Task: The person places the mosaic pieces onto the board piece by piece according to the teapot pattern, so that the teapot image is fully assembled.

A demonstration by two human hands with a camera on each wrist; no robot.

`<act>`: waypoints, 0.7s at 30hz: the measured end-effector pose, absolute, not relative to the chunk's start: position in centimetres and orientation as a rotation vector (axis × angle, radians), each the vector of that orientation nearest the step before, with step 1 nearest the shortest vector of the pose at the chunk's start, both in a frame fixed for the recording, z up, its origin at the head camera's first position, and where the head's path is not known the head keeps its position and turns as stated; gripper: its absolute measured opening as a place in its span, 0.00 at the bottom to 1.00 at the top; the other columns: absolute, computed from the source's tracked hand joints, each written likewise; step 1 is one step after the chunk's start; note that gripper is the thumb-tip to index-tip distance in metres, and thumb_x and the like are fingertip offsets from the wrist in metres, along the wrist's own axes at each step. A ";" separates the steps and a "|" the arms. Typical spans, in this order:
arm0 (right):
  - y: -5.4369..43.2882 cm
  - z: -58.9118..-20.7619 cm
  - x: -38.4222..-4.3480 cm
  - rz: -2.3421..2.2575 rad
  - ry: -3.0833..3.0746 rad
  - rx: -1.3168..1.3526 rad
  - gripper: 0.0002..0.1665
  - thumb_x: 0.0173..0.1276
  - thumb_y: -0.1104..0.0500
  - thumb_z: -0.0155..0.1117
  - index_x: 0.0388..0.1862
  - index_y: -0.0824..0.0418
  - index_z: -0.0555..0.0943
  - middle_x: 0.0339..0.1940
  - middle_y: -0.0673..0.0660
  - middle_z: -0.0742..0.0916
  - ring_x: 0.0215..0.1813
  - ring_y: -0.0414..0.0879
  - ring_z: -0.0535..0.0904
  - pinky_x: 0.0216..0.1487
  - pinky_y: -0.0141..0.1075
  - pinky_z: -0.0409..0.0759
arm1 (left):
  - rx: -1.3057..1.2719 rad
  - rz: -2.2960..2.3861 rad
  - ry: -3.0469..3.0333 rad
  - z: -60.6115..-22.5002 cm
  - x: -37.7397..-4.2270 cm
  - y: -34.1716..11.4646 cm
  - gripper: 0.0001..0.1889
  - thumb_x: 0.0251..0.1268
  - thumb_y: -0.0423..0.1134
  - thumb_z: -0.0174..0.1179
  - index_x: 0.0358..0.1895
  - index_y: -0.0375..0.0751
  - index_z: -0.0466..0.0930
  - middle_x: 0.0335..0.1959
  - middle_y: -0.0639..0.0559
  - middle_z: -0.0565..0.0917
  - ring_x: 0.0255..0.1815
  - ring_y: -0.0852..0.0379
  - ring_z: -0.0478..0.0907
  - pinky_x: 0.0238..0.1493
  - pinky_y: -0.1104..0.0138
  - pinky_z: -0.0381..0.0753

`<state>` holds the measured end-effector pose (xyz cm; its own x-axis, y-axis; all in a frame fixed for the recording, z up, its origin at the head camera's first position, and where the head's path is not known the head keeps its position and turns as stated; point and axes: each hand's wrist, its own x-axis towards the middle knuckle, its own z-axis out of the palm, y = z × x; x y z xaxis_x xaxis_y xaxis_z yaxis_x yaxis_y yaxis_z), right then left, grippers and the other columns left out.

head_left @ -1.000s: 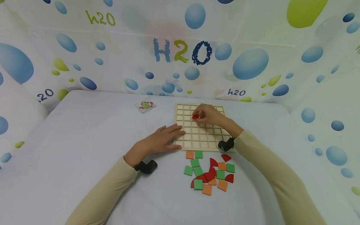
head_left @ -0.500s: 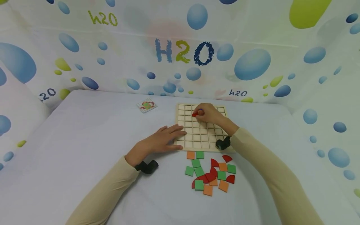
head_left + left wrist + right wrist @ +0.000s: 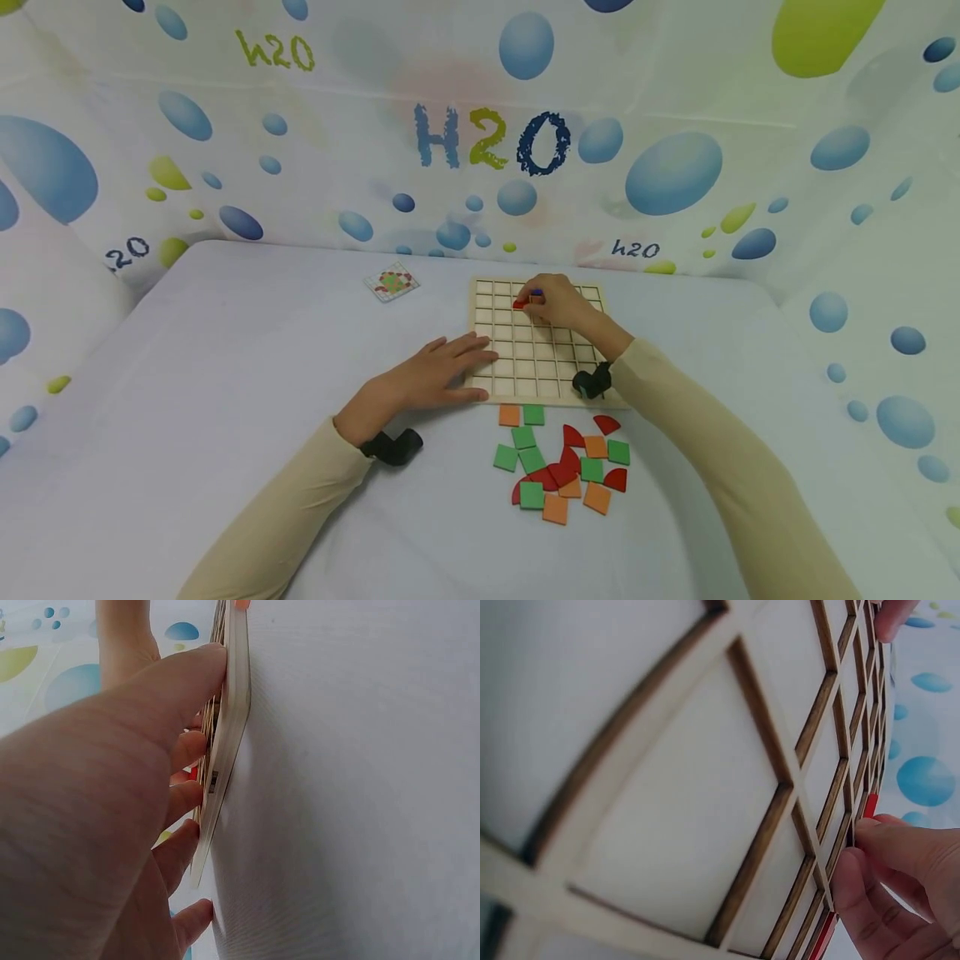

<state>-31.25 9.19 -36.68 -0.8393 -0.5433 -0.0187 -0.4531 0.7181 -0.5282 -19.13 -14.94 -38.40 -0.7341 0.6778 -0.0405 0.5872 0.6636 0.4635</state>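
A pale wooden grid board (image 3: 525, 371) lies flat on the white-covered table. My right hand (image 3: 558, 304) is over its far half, pinching a small red piece (image 3: 520, 306) between thumb and fingers; in the right wrist view that red piece (image 3: 870, 805) sits at the fingertips, right at the grid bars. Another red piece (image 3: 823, 936) shows lower down in the grid there. A small blue patch (image 3: 536, 292) peeks out at the right hand's fingers. My left hand (image 3: 427, 372) lies with fingers spread, their tips on the board's left edge (image 3: 236, 690).
In front of the board lie loose tiles: several green squares (image 3: 506, 457), orange squares (image 3: 555, 509) and red quarter-circles (image 3: 615, 480), some overlapping. A small patterned card (image 3: 392, 282) lies at the back left. A printed cloth (image 3: 360, 150) hangs behind the table.
My right hand has shifted slightly toward the board's far edge with the red piece, and the blue patch has come into sight. The left hand stays in place on the board.
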 end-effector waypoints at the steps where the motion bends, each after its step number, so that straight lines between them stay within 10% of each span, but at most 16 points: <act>1: 9.2 -36.7 -31.3 -0.780 2.749 -0.801 0.10 0.69 0.66 0.64 0.48 0.67 0.84 0.52 0.66 0.83 0.47 0.57 0.79 0.52 0.49 0.77 | 1.030 0.633 2.673 -38.4 -19.1 -14.9 0.32 0.71 0.52 0.57 0.74 0.46 0.62 0.77 0.45 0.58 0.79 0.46 0.49 0.73 0.43 0.48; 21: 9.5 -36.7 -30.9 -0.848 2.728 -0.821 0.14 0.68 0.67 0.63 0.51 0.70 0.83 0.53 0.67 0.82 0.52 0.60 0.78 0.56 0.51 0.76 | 1.047 0.615 2.687 -38.7 -19.1 -14.9 0.32 0.71 0.52 0.57 0.74 0.46 0.63 0.77 0.45 0.58 0.79 0.46 0.49 0.73 0.43 0.50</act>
